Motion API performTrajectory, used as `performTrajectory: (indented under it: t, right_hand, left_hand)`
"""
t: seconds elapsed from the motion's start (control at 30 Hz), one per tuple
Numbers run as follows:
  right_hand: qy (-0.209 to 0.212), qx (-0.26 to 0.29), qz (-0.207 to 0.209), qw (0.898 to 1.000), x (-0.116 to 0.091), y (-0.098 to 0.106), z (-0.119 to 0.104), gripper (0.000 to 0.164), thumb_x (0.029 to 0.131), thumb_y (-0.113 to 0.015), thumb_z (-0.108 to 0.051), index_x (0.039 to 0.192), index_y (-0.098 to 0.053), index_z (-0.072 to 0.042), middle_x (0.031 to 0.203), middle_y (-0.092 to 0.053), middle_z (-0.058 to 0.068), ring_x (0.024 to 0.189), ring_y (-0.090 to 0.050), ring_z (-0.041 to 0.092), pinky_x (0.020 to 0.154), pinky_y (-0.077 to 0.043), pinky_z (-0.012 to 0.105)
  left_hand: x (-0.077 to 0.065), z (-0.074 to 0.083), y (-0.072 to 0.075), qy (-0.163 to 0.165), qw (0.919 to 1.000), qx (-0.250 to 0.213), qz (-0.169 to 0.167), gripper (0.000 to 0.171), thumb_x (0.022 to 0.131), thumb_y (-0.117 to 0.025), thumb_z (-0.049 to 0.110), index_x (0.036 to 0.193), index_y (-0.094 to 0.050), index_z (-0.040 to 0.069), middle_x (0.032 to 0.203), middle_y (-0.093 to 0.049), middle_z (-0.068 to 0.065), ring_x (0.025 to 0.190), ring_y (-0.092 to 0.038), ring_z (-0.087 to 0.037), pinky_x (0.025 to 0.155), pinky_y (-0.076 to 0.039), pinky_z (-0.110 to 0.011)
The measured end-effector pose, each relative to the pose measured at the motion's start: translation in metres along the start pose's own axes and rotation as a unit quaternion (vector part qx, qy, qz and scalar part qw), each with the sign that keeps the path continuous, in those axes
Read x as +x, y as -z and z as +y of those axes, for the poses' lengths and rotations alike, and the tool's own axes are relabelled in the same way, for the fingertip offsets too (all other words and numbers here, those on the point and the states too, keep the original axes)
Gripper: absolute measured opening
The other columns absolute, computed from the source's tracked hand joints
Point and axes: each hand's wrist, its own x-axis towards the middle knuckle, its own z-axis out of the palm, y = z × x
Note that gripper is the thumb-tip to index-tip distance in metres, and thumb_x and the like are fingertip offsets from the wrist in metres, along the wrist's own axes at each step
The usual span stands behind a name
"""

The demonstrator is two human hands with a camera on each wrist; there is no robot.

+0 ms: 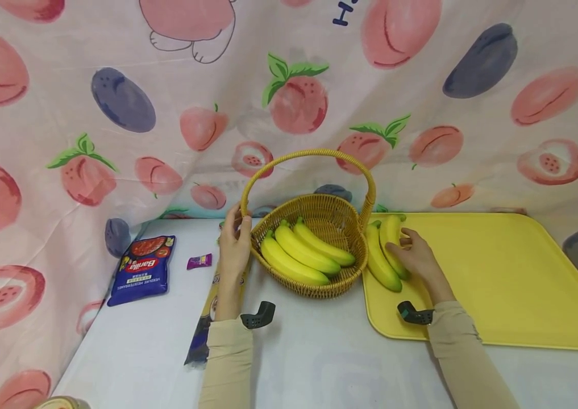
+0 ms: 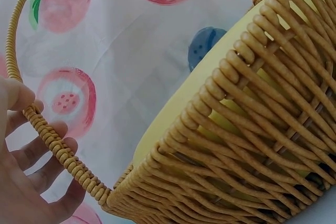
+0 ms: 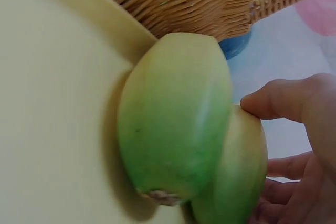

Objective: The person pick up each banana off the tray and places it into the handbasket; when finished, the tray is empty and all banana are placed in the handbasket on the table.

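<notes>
A wicker basket (image 1: 314,289) with a tall arched handle (image 1: 309,152) stands mid-table. Inside it lie three yellow bananas (image 1: 306,250) with green tips. My left hand (image 1: 235,244) holds the handle low on its left side, thumb and fingers about it in the left wrist view. Two more bananas (image 1: 383,261) lie side by side on the left end of a yellow tray (image 1: 498,272), right beside the basket. My right hand (image 1: 414,258) grips the right-hand banana (image 3: 244,166), thumb on its near edge and fingers along its far side.
Left of the basket lie a blue Barilla pouch (image 1: 142,270), a small purple packet (image 1: 199,261) and a long dark-and-yellow package (image 1: 202,335), partly under my left forearm. A round lid (image 1: 58,403) shows at the bottom left edge. A fruit-print curtain (image 1: 289,113) hangs behind the table.
</notes>
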Motion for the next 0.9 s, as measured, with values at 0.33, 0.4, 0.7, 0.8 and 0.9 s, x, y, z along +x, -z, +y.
performTrajectory:
  t: [0.33, 0.4, 0.7, 0.8, 0.9]
  right_hand:
    - [0.014, 0.036, -0.007, 0.999, -0.015, 0.013, -0.007, 0.076, 0.096, -0.046, -0.038, 0.151, -0.009, -0.002, 0.145, -0.031, 0.031, 0.129, -0.036, 0.044, 0.103, -0.037, 0.055]
    - [0.017, 0.033, -0.003, 0.999, -0.018, 0.015, -0.009, 0.074, 0.096, -0.046, -0.036, 0.151, -0.010, -0.003, 0.144, -0.033, 0.031, 0.127, -0.038, 0.044, 0.101, -0.039, 0.053]
    - [0.066, 0.030, 0.005, 0.997, -0.034, 0.020, -0.018, 0.071, 0.096, -0.049, -0.032, 0.151, -0.014, -0.004, 0.139, -0.037, 0.028, 0.124, -0.040, 0.043, 0.097, -0.042, 0.052]
    - [0.101, 0.023, 0.012, 0.995, -0.040, 0.021, -0.020, 0.070, 0.095, -0.052, -0.029, 0.150, -0.017, -0.004, 0.135, -0.040, 0.026, 0.121, -0.043, 0.040, 0.092, -0.044, 0.048]
    - [0.139, 0.017, 0.018, 0.990, -0.046, 0.021, -0.020, 0.068, 0.094, -0.055, -0.024, 0.149, -0.020, -0.005, 0.130, -0.042, 0.023, 0.115, -0.046, 0.035, 0.089, -0.045, 0.044]
  left_hand:
    - [0.000, -0.003, 0.000, -0.023, 0.9996, 0.004, 0.012, 0.038, 0.100, -0.046, 0.024, 0.137, -0.046, 0.019, 0.125, -0.056, -0.012, 0.122, -0.050, -0.023, 0.104, -0.041, -0.047]
    - [0.000, -0.003, 0.000, -0.020, 0.9997, 0.004, 0.011, 0.038, 0.100, -0.046, 0.024, 0.137, -0.046, 0.019, 0.124, -0.056, -0.010, 0.122, -0.050, -0.023, 0.104, -0.041, -0.046]
    - [-0.001, -0.005, 0.000, -0.017, 0.9998, -0.002, 0.007, 0.038, 0.100, -0.046, 0.023, 0.138, -0.046, 0.017, 0.126, -0.054, -0.015, 0.121, -0.050, -0.025, 0.104, -0.041, -0.046]
    - [-0.002, -0.002, 0.001, -0.013, 0.9999, -0.003, 0.003, 0.039, 0.100, -0.046, 0.022, 0.138, -0.045, 0.015, 0.126, -0.054, -0.017, 0.121, -0.050, -0.026, 0.104, -0.041, -0.046]
    - [-0.005, 0.010, 0.002, -0.009, 0.9999, -0.004, -0.002, 0.040, 0.100, -0.045, 0.019, 0.139, -0.044, 0.010, 0.126, -0.053, -0.019, 0.121, -0.049, -0.030, 0.104, -0.041, -0.048]
